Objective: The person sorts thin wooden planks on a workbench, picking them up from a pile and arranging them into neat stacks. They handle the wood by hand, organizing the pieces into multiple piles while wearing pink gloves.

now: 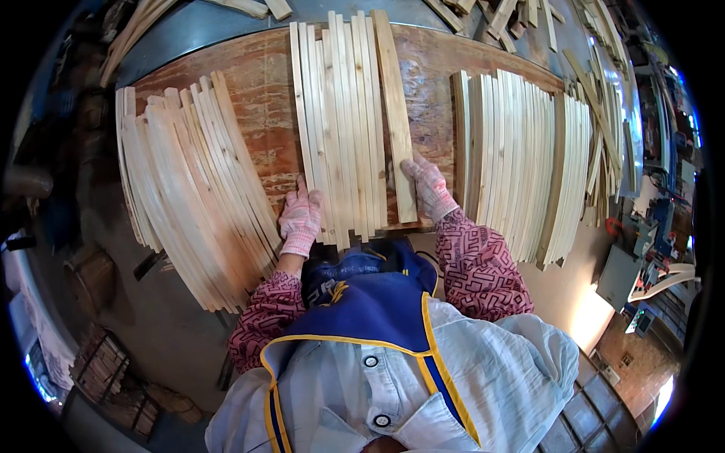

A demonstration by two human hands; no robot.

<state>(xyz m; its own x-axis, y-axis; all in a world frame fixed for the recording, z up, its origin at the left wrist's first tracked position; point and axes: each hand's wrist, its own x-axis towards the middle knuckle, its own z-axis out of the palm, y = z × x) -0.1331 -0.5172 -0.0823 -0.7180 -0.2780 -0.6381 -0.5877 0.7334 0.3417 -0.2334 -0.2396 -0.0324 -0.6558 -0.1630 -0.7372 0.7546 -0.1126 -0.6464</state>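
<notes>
A row of pale wooden strips (343, 128) lies side by side in front of me. Along its right side, slightly apart at the near end, is a wider wooden board (394, 121). My right hand (429, 187), in a pinkish-white knit glove, has its fingertips over this board's right edge near the close end; its thumb is hidden. In a matching glove, my left hand (300, 215) rests against the row's left edge with fingers stretched forward, holding nothing. Patterned red sleeves cover both forearms.
A brown plywood tabletop (264, 98) lies under the wood. Another bundle of strips (181, 181) fans out at left, overhanging the near edge. More strips (521, 143) stand in rows at right. Loose offcuts (513, 19) lie on a metal surface beyond. Machinery (642, 249) stands far right.
</notes>
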